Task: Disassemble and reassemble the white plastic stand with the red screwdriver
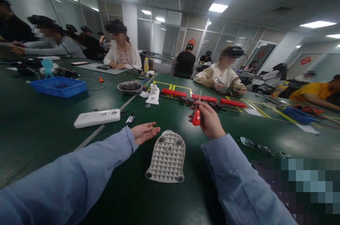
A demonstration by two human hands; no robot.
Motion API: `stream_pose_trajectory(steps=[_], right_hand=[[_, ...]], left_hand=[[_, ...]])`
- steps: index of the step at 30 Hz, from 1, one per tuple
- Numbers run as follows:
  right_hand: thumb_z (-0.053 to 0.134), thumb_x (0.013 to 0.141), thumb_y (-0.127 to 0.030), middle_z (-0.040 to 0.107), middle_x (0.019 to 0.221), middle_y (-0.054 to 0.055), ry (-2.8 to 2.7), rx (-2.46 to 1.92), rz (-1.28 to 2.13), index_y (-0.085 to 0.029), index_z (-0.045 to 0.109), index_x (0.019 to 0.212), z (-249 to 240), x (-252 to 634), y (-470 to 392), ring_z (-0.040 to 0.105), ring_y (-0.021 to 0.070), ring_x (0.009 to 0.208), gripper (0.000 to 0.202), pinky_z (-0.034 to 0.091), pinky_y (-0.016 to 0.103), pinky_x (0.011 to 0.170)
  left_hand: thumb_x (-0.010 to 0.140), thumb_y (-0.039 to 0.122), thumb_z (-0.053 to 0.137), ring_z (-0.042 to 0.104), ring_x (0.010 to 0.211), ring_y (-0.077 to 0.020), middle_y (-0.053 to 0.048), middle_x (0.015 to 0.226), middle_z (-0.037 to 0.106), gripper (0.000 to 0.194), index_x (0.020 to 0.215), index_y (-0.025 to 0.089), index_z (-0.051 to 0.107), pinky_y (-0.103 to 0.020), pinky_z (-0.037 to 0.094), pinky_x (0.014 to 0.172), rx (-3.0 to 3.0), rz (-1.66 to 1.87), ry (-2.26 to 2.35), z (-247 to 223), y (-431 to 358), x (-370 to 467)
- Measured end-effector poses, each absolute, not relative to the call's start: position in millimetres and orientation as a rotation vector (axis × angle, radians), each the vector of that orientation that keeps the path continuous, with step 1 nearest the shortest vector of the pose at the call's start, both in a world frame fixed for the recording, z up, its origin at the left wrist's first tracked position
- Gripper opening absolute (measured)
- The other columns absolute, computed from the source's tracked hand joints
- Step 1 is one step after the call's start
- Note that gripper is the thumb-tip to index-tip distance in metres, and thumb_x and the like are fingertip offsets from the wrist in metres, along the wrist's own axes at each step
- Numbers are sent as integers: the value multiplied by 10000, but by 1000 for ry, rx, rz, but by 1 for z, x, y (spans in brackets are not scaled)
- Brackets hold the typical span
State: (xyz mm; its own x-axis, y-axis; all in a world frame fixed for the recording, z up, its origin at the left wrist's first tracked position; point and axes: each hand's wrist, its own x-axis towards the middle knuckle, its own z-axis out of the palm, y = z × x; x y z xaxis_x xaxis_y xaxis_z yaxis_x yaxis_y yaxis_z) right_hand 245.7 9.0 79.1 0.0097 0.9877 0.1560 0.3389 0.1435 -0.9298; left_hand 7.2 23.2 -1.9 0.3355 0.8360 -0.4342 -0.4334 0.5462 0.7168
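Note:
My right hand (209, 119) is closed around a screwdriver with a red handle (196, 117), its thin shaft pointing up and away from me. Palm up and fingers stretched out, my left hand (145, 133) holds nothing. It hovers just left of a white plastic base (166, 157) with a gridded underside, which lies on the green table in front of me. Dark round spots sit at the corners of this base. Further left lies a long white plastic casing (97, 118) with a small label and a dark cable end beside it.
Beyond my hands are a metal bowl (129, 87), a white plastic part (153, 94) and red strips (203, 98) in a row. A blue tray (60, 87) stands at left. Glasses (255, 145) lie at right, near a blurred-out screen (308, 182). Several people sit around the table.

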Motion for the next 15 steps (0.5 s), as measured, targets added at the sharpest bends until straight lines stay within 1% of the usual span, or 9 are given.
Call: stream_pose_trajectory(steps=[2, 3, 5, 6, 7, 9, 12, 13, 15], right_hand=[[232, 825, -248, 533, 1071, 53, -1271, -1019, 1060, -232, 324, 1120, 102, 252, -2, 602, 122, 779, 310, 496, 269, 640], [267, 810, -222, 551, 1058, 41, -1156, -864, 1142, -237, 356, 1108, 111, 254, -8, 601, 112, 807, 312, 494, 251, 657], [350, 771, -164, 591, 1009, 7, -1000, -689, 1241, -237, 425, 1044, 125, 254, -19, 600, 77, 815, 293, 487, 194, 664], [395, 752, -149, 610, 968, -5, -962, -659, 1250, -229, 452, 1002, 129, 253, -24, 604, 66, 785, 268, 485, 171, 649], [445, 736, -150, 628, 903, -14, -950, -644, 1239, -220, 472, 961, 132, 251, -29, 609, 64, 729, 237, 486, 160, 615], [536, 715, -196, 635, 729, -33, -1000, -611, 1182, -210, 493, 906, 136, 245, -40, 591, 74, 568, 196, 473, 159, 504], [581, 737, -331, 521, 490, -83, -1081, -525, 1036, -220, 510, 889, 145, 236, -59, 423, 56, 341, 202, 341, 140, 338], [572, 748, -369, 469, 455, -92, -1082, -500, 982, -219, 518, 875, 148, 234, -67, 359, 47, 317, 204, 289, 134, 316], [555, 757, -422, 392, 446, -91, -1040, -484, 858, -207, 535, 816, 156, 230, -82, 294, 42, 333, 224, 224, 135, 308]], left_hand=[[839, 63, 383, 615, 537, -100, -74, 699, 623, 147, 965, 104, 445, -165, 480, 457, 535, 884, 899, -1, 23, 7], [854, 108, 378, 556, 420, -74, -19, 579, 586, 116, 939, 111, 457, -141, 428, 380, 539, 892, 902, -1, 23, 6], [874, 167, 345, 351, 249, -35, 87, 378, 400, 134, 862, 133, 473, -113, 269, 269, 557, 926, 884, 3, 23, 6], [880, 175, 321, 257, 221, -29, 113, 337, 297, 165, 822, 147, 472, -112, 197, 252, 573, 953, 864, 8, 22, 6], [883, 170, 300, 200, 221, -29, 120, 328, 229, 189, 790, 159, 465, -114, 151, 253, 592, 986, 840, 15, 21, 7], [876, 147, 286, 200, 251, -30, 110, 359, 222, 198, 759, 173, 444, -112, 133, 272, 634, 1052, 790, 36, 15, 11], [847, 121, 338, 309, 339, -30, 82, 466, 334, 130, 786, 182, 437, -105, 193, 308, 738, 1132, 677, 78, -4, 21], [838, 116, 354, 345, 374, -34, 73, 509, 369, 110, 806, 182, 436, -110, 233, 324, 827, 1167, 599, 92, -13, 25], [809, 149, 441, 393, 423, -41, 66, 558, 415, 61, 856, 188, 445, -119, 290, 346, 976, 1192, 461, 114, -32, 31]])
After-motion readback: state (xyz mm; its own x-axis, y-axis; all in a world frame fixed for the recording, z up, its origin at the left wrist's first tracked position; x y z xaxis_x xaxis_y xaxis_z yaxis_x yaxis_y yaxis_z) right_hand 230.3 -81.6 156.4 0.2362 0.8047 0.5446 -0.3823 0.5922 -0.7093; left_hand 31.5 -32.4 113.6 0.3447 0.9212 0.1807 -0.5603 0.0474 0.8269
